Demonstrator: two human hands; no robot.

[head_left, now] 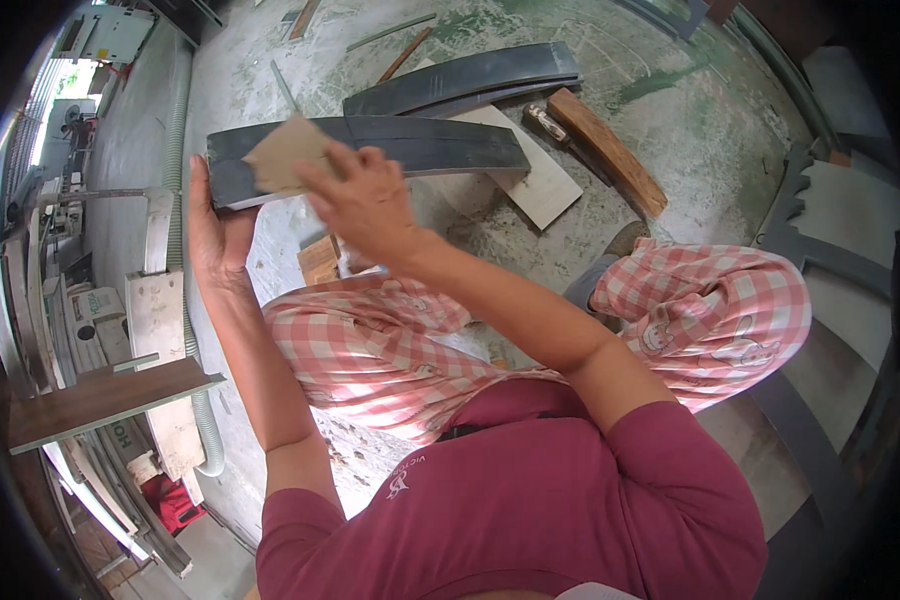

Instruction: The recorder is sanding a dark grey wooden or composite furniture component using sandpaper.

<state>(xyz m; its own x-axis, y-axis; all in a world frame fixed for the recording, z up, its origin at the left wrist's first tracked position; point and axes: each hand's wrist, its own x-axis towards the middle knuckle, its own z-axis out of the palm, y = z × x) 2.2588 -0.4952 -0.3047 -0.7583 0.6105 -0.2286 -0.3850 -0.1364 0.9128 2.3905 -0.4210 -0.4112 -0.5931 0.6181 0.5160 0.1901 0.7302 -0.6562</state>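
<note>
1. The scene was lit by bright, even daylight, strongest at a window (65, 85) in the upper left, which was blown out white.
2. Shadows on the pale concrete floor (690, 120) were soft and faint.
3. Fisheye distortion bent straight edges near the rim, and the corners were black.
4. The centre was sharp; the rim looked slightly smeared.

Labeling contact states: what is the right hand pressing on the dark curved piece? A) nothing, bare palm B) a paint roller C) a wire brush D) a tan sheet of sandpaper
D: the right hand presses a tan sandpaper sheet flat on the dark curved piece, whose end the left hand grips.
</note>
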